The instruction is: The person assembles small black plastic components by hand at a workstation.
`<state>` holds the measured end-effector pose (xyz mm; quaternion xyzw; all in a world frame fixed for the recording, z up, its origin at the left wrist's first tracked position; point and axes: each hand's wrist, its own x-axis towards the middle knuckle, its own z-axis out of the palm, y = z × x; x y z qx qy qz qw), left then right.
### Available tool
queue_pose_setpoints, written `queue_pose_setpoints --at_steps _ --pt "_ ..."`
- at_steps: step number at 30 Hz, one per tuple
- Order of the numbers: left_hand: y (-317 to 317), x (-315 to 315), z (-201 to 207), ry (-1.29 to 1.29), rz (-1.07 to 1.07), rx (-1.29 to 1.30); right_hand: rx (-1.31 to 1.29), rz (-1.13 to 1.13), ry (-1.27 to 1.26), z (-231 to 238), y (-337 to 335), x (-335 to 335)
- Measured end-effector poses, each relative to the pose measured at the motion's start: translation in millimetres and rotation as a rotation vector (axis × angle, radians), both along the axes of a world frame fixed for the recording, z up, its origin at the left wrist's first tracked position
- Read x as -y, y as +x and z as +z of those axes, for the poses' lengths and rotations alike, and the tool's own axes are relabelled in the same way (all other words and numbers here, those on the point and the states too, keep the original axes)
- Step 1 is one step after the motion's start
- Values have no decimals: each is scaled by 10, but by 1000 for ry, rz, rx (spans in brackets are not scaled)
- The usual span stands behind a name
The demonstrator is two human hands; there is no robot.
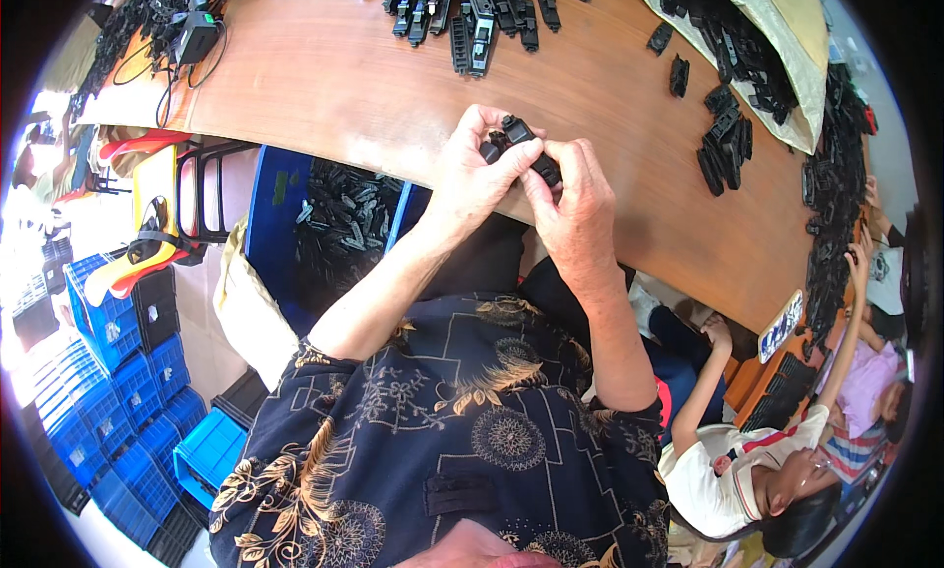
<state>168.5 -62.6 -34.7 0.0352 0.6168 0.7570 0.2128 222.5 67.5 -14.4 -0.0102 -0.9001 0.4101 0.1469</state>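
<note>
Both my hands meet over the near edge of the wooden table (324, 86), working on small black plastic parts (518, 129). My left hand (470, 170) pinches them between thumb and fingers. From the other side, my right hand (578, 204) closes its thumb and fingers on the lower end. Whether this is one piece or two pressed together, I cannot tell, since my fingers cover much of it. Beyond my hands, at the table's far side, lies a spread of similar long black parts (477, 27), some with grey or silvery pieces on them.
Loose black parts (725, 140) lie at the right, beside an open pale sack (806, 66) of more. A black boxy device (197, 39) with cables stands far left. Below the table edge is a blue bin (270, 214) of parts. Blue crates (138, 391) are stacked left. A co-worker (733, 470) sits right.
</note>
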Motion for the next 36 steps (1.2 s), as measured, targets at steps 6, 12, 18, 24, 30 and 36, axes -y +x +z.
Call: queue_pose_setpoints --at_steps 6,12,18,24,30,36 --pt "-52 269 220 118 -42 1 182 131 -540 -84 -25 -15" --pt "-38 401 174 258 7 46 296 175 -733 -47 -91 167" --pt "-48 628 215 68 -3 -13 235 76 -580 -94 -90 411" --pt "184 1624 292 -436 -156 -240 309 164 -337 164 -222 -215" --pt "122 2028 570 -1201 -200 -665 -96 -162 840 94 -745 -1511" --pt "-826 994 375 -1031 -56 -1255 99 43 913 15 -962 -1973"
